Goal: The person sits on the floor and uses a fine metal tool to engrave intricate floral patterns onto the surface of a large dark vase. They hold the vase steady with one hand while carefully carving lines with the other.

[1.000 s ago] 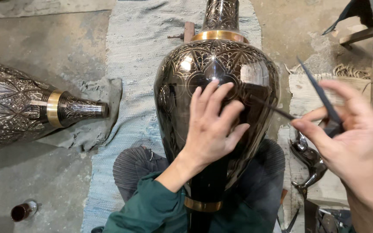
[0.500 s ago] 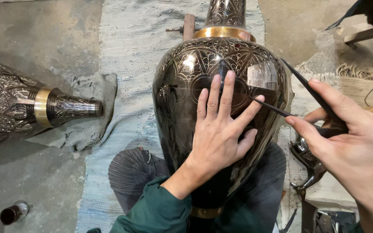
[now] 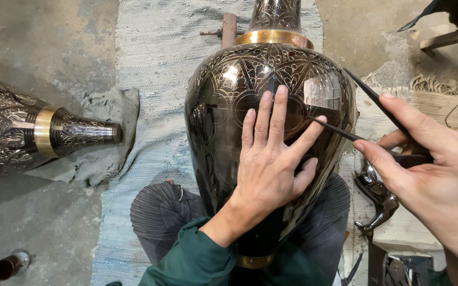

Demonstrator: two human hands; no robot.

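On the black vase point(image 3: 223, 106), left hand point(image 3: 269, 164) lies flat, fingers spread.

The left hand point(image 3: 269, 169) lies flat on the dark engraved brass vase point(image 3: 223, 106), fingers point(image 3: 279, 114) spread. The right hand point(image 3: 436, 180) holds a thin black compass point(image 3: 369, 114), one tip touching the vase. A second engraved vase point(image 3: 22, 132) lies on the floor point(image 3: 43, 42).

A bare, stained concrete floor point(image 3: 43, 47) fills the left side, with a pale blue-grey woven rug point(image 3: 155, 69) laid down its middle. A crumpled grey cloth point(image 3: 107, 132) lies on it, and a fringed straw mat point(image 3: 425, 100) at the right; the light is soft and even.
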